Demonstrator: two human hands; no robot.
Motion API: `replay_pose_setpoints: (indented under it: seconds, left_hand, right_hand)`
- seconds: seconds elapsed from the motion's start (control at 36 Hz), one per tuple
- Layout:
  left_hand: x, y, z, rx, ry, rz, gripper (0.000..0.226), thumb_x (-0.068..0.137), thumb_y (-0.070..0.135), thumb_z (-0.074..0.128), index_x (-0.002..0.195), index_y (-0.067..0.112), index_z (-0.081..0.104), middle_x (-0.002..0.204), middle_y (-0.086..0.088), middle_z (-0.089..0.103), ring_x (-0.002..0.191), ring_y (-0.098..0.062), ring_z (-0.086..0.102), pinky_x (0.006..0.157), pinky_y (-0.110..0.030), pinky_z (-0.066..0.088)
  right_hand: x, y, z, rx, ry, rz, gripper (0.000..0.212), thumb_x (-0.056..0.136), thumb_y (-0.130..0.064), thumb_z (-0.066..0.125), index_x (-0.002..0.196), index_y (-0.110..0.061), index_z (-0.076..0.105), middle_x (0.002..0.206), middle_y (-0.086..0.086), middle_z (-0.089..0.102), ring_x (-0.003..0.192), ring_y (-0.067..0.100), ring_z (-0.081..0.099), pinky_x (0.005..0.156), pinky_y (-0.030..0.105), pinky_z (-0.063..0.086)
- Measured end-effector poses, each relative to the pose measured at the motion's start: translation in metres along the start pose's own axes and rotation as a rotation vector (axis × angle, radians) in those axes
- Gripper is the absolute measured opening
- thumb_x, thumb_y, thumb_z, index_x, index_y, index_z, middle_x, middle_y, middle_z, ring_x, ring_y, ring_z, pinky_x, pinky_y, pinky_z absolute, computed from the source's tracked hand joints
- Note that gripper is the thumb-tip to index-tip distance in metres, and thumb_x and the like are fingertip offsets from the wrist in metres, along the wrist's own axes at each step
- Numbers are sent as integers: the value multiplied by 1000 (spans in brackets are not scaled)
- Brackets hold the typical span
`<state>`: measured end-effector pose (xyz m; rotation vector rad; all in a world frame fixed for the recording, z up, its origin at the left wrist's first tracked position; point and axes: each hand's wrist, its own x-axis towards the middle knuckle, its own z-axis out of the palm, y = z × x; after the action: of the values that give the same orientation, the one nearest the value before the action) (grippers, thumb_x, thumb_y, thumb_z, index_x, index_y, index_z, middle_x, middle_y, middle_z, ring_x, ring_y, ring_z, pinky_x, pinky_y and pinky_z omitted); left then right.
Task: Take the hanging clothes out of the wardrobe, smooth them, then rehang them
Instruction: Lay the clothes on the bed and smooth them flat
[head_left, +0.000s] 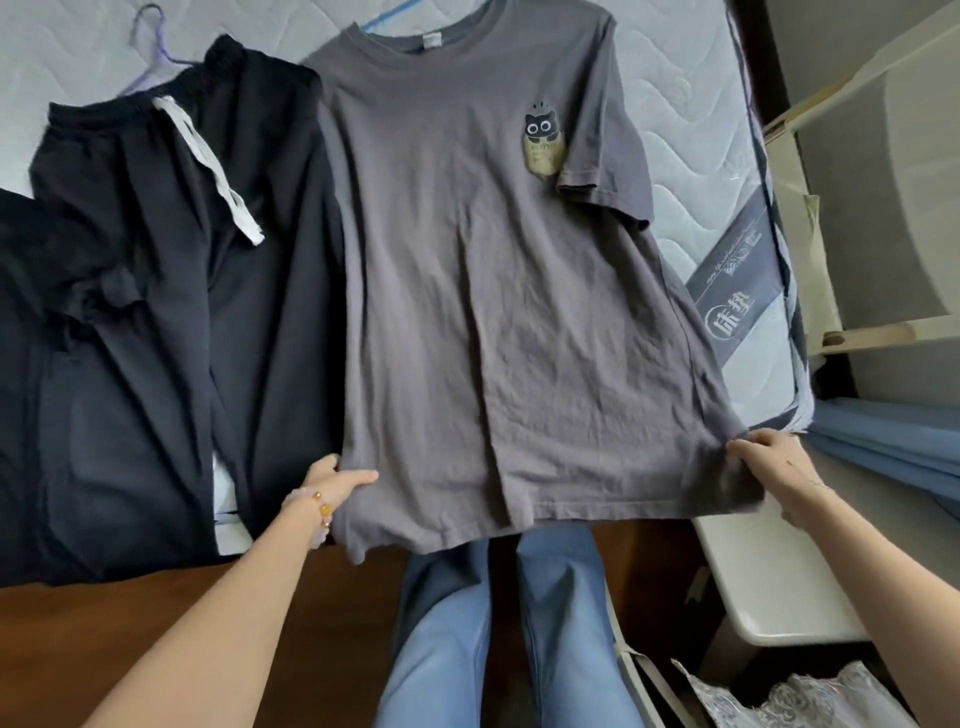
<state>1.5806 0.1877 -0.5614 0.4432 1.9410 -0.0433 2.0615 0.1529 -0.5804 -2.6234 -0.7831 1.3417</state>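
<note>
Grey T-shirt (467, 291) lies flat on mattress (691, 104) | left hand (332, 480), right hand (763, 457) each pinch a hem corner | judgement: pull evenly outward and down, keeping hem taut.

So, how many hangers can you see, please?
2: a purple hanger above the black trousers, and a blue hanger at the grey T-shirt collar. Others may hide under clothes.

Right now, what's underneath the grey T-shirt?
The grey T-shirt lies on the quilted mattress, which shows beside it. A blue hanger pokes out at the collar; the rest of it is covered by the fabric.
</note>
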Motion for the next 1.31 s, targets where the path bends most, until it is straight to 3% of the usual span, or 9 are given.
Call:
replay_pose_setpoints:
  seconds: [0.11,0.19,0.33,0.47,0.67,1.0,1.08,1.17,1.31]
  left_hand:
    - [7,38,-5,-173,-37,105,54,78,23,73,126,10,52,118,-6,62,97,-22,61,86,-33,47]
    - [9,65,-8,-259,-96,128,40,82,31,69,118,17,57,107,-3,65,92,-16,61,79,-30,46]
    - [59,82,-15,-369,-63,195,89,62,58,72,136,14,46,134,-6,56,122,-23,53,107,-42,40]
    - [23,106,-2,-435,-87,168,39,90,24,60,125,8,51,115,-13,61,103,-27,61,94,-44,50]
    - [27,118,17,-513,-169,186,28,83,7,66,109,8,54,120,-16,61,110,-29,61,99,-45,47]
    - [41,127,18,25,54,147,52,76,7,73,123,3,51,121,-15,59,109,-30,58,96,-41,48]
    - [44,150,15,-141,-19,197,56,79,14,73,129,6,49,127,-11,57,118,-26,54,102,-39,44]
    - [52,171,16,-325,-79,186,51,83,20,69,129,8,51,128,-4,55,122,-22,51,104,-36,40]
    - [76,201,9,-615,2,135,49,72,45,72,109,14,63,109,-2,66,85,-13,63,72,-27,50]
  right_hand:
    - [3,-25,-5,91,42,-22,5,80,-21,58,82,-17,60,78,7,59,76,23,53,66,32,38]
    - [12,-44,-4,152,33,-42,37,81,-38,63,111,-16,59,101,9,62,95,26,59,88,37,47]
    - [23,-81,6,25,59,-163,32,85,-40,61,102,-13,64,95,11,65,86,25,58,75,32,41]
    - [41,-86,-16,-93,188,-155,30,88,-25,58,102,0,67,104,25,67,100,38,60,78,35,41]
    - [52,-60,-61,-158,310,-52,33,89,-27,57,105,0,66,109,27,65,105,42,58,89,42,44]
    - [58,-80,-59,-275,95,7,41,78,-39,59,98,-3,60,110,26,63,102,41,58,80,38,42]
    - [71,-100,-57,-151,98,-52,69,65,-47,59,116,-1,56,111,24,63,102,38,59,77,35,38]
    - [80,-128,-55,-37,145,-99,51,77,-31,68,118,-3,55,115,22,62,100,32,58,79,34,39]
    - [102,-171,-47,118,200,-184,49,79,-36,69,118,-9,58,116,13,65,105,27,60,89,33,43]
